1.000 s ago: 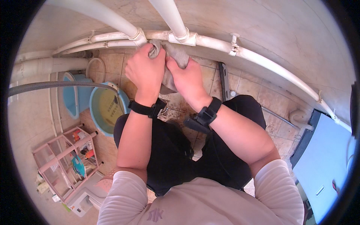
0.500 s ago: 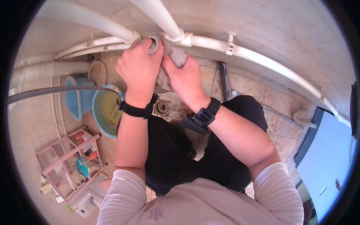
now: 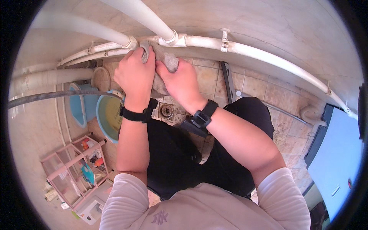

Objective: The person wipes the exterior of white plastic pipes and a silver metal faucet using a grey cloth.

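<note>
A grey cloth (image 3: 165,59) is bunched up between my two hands, close to the white pipes (image 3: 199,41) along the wall. My left hand (image 3: 135,69) is closed around one end, with a fold of cloth showing above its fingers. Gripping the other side is my right hand (image 3: 180,78), its thumb pressed on the fabric. Part of the cloth hangs below, over the tiled floor. Whether the cloth touches the pipe behind it, I cannot tell. Each wrist wears a black strap.
On the left stand a blue basin (image 3: 100,115) of yellowish water and another blue tub (image 3: 78,107). A grey hose (image 3: 57,93) crosses above them. Below is a pink rack (image 3: 73,168). A floor drain (image 3: 166,111) lies between my knees; a light-blue panel (image 3: 337,153) stands right.
Both hands and the cloth have shifted a little left along the pipe. My grip on the cloth looks the same. The view has moved slightly too.
</note>
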`<move>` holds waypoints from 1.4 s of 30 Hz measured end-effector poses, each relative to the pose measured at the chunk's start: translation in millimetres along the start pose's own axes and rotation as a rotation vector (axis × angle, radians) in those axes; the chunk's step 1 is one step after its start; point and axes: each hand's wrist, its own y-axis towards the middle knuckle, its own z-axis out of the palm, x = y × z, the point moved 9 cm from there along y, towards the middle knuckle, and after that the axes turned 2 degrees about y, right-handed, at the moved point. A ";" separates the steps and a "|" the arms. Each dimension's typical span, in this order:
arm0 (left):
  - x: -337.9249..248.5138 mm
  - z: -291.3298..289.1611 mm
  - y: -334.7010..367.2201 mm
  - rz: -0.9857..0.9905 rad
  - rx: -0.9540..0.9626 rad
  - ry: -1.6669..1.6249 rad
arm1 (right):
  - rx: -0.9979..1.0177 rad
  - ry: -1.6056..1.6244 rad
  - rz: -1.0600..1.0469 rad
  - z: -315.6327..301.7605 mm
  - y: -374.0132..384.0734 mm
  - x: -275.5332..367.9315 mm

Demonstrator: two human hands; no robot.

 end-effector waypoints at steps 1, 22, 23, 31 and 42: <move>-0.3 -3.7 -2.7 0.010 -0.023 -0.038 | -0.004 0.004 0.001 -1.7 -0.5 -0.1; 2.1 0.6 6.7 -0.040 0.028 0.052 | 0.034 0.045 -0.047 16.4 20.0 -8.6; 5.3 5.9 4.4 -0.043 0.070 0.111 | 0.043 -0.014 -0.046 18.5 14.9 -10.1; -1.9 -14.3 -4.2 -0.008 -0.115 -0.065 | 0.027 -0.020 -0.017 3.1 3.4 4.4; -2.5 -1.7 9.7 -0.004 -0.017 -0.030 | 0.057 0.063 -0.012 9.6 20.4 -3.5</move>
